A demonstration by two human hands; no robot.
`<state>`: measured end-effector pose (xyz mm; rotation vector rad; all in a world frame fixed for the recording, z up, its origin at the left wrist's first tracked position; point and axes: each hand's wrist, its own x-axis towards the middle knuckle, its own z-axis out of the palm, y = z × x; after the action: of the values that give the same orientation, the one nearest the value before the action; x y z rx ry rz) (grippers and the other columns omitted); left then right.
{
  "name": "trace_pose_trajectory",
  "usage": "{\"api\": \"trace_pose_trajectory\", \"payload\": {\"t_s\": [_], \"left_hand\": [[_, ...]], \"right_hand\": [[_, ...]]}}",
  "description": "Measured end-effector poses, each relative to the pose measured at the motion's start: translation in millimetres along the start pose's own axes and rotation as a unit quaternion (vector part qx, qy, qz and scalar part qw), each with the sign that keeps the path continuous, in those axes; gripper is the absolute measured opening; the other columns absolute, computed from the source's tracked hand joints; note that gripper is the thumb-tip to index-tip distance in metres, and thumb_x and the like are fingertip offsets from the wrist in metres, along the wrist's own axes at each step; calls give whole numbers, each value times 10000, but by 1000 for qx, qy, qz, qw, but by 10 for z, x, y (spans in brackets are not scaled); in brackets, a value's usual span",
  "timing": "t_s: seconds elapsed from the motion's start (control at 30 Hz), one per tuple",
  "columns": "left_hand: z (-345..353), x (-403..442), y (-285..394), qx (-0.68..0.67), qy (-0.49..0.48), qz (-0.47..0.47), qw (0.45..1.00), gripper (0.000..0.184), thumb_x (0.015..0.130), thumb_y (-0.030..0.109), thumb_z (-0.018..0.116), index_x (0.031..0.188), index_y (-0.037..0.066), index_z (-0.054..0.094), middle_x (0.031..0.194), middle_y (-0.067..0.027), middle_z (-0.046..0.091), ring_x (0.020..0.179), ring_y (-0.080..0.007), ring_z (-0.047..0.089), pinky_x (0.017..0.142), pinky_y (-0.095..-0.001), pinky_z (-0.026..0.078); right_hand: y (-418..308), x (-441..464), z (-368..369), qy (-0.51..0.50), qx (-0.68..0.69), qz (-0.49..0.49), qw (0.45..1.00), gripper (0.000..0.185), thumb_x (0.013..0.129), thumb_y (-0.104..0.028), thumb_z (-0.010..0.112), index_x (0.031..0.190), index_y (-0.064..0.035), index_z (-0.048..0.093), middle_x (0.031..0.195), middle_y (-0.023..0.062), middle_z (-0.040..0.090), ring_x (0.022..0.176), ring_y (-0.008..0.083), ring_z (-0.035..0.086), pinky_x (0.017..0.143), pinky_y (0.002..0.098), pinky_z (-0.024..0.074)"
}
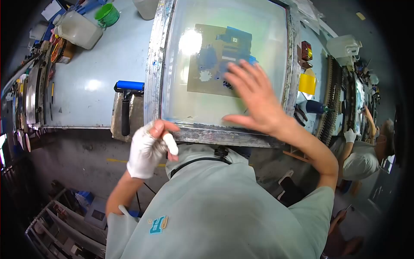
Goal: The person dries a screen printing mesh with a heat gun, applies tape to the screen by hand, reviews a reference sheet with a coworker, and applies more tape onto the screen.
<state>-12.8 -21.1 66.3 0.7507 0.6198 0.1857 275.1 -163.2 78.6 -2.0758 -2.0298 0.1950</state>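
A screen-printing frame (156, 64) with a metal border lies in front of me. Its mesh carries a greyish rectangular stencil area (202, 88) with blue patches (239, 38). Over the lower right of the mesh is my right hand (258, 101), bare, with its fingers spread and nothing in it. Whether it touches the mesh I cannot tell. My left hand (151, 144) is at the frame's near left corner, in a white glove that leaves some fingertips bare. Its fingers are loosely bent and apart, with nothing visible in them. Left of the frame rests a blue roller (130, 85) with a black handle.
A cloudy jug (77, 30) and a green bucket (107, 15) stand at the back left of the table (82, 103). To the right are a yellow piece (307, 84), a dark bottle (316, 107) and a spiky rack (330, 99). Another person (362, 159) works further right.
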Motion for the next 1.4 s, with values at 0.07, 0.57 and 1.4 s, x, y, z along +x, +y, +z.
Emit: {"api": "trace_pose_trajectory", "payload": {"t_s": [0.07,0.57,1.4], "left_hand": [[170,185,320,138,-39,33,989,413,1048,348,456,1120,-35,594,789,-127,672,700,-187,651,680,-302,529],[589,3091,1361,311,-27,233,921,267,1031,242,487,1092,-11,550,1032,-135,654,922,-217,688,901,-341,537],[1236,1425,-539,177,-258,-164,936,268,1037,181,469,1182,-30,549,982,-126,639,874,-213,679,822,-324,563]], "right_hand": [[396,-215,-223,77,-32,42,996,797,767,-379,785,1409,-31,464,1489,178,421,1411,370,345,1176,494,255],[1622,-839,-698,-21,165,297,940,403,923,-348,675,1153,-19,651,968,131,694,884,201,649,832,309,498],[1213,-746,-1139,-36,-56,97,993,295,867,-266,660,1068,-54,695,741,185,652,653,365,619,628,419,493]]}}
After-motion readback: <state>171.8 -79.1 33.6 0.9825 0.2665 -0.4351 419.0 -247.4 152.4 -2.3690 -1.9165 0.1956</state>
